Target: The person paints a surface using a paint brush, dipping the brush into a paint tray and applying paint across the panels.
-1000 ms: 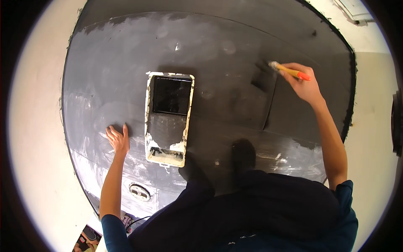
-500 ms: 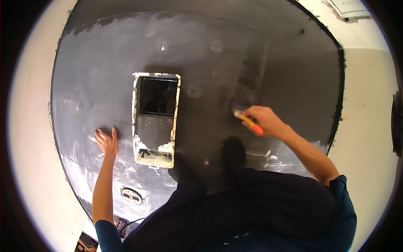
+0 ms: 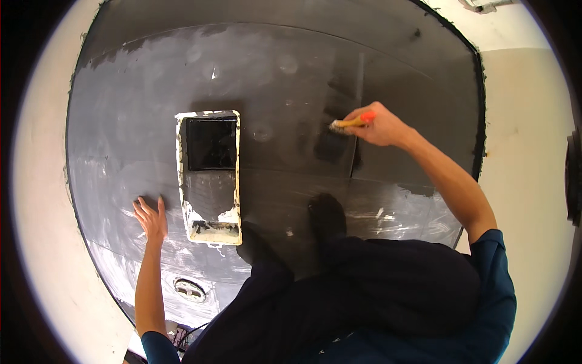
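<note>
My right hand (image 3: 383, 125) grips a paintbrush (image 3: 351, 122) with a yellow handle and an orange-red end. Its bristles point left, against the dark grey floor (image 3: 279, 91), where a darker, wet-looking patch (image 3: 330, 145) shows around and below them. My left hand (image 3: 151, 221) rests on the floor with its fingers spread, holding nothing. Between the hands stands a cream-rimmed rectangular paint tray (image 3: 238, 176). Black liquid (image 3: 212, 142) fills its far well, and pale dried paint coats its near end.
Dark-clad feet (image 3: 327, 212) stand just right of the tray's near end. A round drain cover (image 3: 190, 290) lies near the left forearm, by white-smeared floor. Pale walls (image 3: 515, 109) with black-painted lower edges border the floor. A thin cable (image 3: 193, 330) lies at the lower left.
My right hand has moved away from me, and the brush has turned from slanting to nearly level. The dark patch under it looks larger. My left hand stays flat; the whole view has shifted slightly.
</note>
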{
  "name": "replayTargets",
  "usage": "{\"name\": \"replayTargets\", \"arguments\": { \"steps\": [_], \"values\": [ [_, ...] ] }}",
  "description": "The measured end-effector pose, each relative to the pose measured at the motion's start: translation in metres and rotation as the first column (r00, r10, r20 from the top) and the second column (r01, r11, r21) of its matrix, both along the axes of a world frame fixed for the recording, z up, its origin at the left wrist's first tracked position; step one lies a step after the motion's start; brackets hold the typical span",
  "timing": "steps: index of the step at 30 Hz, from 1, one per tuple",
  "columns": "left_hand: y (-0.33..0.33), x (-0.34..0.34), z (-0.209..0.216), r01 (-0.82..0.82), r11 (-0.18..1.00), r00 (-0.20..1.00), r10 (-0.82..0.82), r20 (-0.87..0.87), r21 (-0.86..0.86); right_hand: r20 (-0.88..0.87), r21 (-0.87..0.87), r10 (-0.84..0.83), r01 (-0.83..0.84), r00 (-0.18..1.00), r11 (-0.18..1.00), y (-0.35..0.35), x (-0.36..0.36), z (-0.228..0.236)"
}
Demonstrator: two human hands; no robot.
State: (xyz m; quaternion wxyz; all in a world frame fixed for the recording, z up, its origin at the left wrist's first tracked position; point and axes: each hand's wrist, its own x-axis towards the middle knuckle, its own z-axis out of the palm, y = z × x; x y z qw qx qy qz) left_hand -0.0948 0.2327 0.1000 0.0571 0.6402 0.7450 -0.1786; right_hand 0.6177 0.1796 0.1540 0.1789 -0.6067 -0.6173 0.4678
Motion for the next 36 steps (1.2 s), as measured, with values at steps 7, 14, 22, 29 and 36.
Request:
{"name": "replayTargets", "arguments": {
  "steps": [7, 14, 22, 29, 36],
  "values": [
    [-0.005, -0.014, -0.009, 0.052, 0.998, 0.998, -0.052, -0.030, -0.027, 0.218, 0.285, -0.053, -0.012, 0.975, 0.958, 0.063, 0.045, -0.015],
    [-0.013, -0.045, -0.010, 0.161, 0.986, 0.981, -0.164, -0.101, -0.042, 0.366, 0.512, -0.148, -0.067, 0.919, 0.856, 0.096, 0.054, -0.001],
    [-0.007, 0.006, 0.006, -0.018, 0.999, 1.000, 0.018, -0.012, -0.044, 0.264, 0.425, 0.032, -0.146, 0.964, 0.893, -0.027, -0.011, -0.027],
    [-0.003, 0.010, 0.000, -0.015, 1.000, 0.999, 0.014, -0.045, -0.022, 0.100, 0.364, 0.161, -0.187, 0.982, 0.912, -0.098, -0.063, -0.009],
    [-0.006, 0.003, -0.001, -0.071, 0.996, 0.995, 0.067, -0.068, -0.056, -0.247, -0.045, -0.049, 0.039, 0.968, 0.998, -0.061, -0.045, 0.020]
  ]
}}
